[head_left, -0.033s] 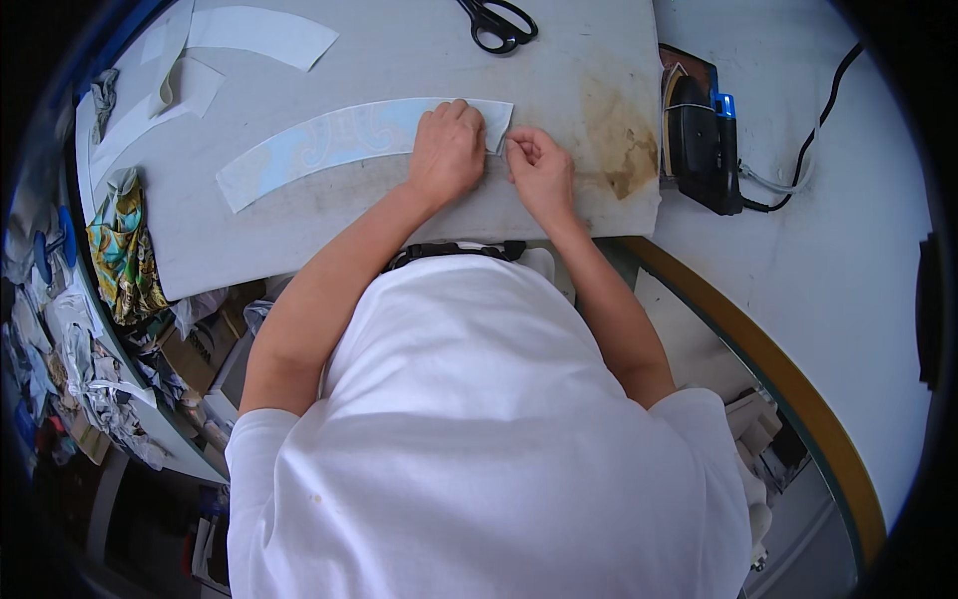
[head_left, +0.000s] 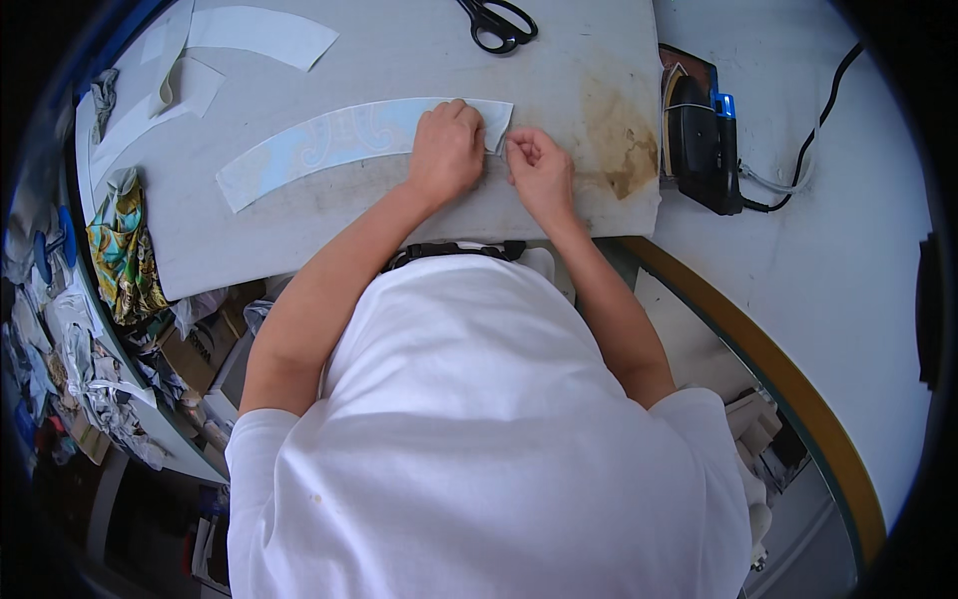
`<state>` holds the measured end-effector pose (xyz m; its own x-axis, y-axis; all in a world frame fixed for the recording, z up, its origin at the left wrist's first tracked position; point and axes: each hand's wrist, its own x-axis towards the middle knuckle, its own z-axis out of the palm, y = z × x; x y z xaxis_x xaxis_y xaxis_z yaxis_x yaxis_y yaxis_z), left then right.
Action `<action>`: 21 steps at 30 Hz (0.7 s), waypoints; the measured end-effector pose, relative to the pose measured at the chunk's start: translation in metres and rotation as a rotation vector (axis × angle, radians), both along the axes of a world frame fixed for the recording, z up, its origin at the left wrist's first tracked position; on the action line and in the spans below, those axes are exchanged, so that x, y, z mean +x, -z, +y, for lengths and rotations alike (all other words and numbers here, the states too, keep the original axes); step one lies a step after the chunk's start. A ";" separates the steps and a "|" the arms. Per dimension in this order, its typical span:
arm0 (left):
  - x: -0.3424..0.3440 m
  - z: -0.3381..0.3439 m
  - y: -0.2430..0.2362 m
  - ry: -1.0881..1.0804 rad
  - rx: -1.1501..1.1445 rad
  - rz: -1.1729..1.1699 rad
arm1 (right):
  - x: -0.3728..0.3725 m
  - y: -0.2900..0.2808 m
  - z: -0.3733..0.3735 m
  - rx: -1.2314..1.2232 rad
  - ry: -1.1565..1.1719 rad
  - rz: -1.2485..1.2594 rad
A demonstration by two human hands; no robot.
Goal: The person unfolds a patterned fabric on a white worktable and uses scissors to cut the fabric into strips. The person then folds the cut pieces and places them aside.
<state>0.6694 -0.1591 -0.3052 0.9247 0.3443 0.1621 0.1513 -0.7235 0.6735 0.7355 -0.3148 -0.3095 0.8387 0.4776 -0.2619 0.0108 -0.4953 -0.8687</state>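
Note:
A curved fabric strip (head_left: 344,135), white with a pale blue scroll pattern, lies across the padded table. My left hand (head_left: 446,150) rests on it near the right end, fingers curled down against the cloth and closed. Just beside that end, the fingers of my right hand (head_left: 541,172) are pinched together by the strip's lower right corner, which looks slightly lifted. What sits between those fingertips is too small to make out. Part of the strip is hidden under my left hand.
Black-handled scissors (head_left: 504,27) lie at the far edge. An iron (head_left: 702,140) with a cord stands right of the stained padded tabletop (head_left: 569,90). More curved white pieces (head_left: 264,35) lie far left. A patterned cloth (head_left: 127,250) hangs at the left edge, above piled scraps (head_left: 85,369).

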 end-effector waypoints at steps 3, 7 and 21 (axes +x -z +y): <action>0.001 0.004 0.002 -0.033 -0.121 -0.028 | -0.004 -0.010 0.002 0.027 0.030 0.114; 0.002 0.011 0.002 -0.032 -0.227 0.020 | -0.012 -0.026 0.013 -0.108 -0.088 0.006; -0.007 0.044 -0.021 -0.207 -0.495 0.135 | -0.009 -0.005 0.024 -0.280 -0.020 -0.059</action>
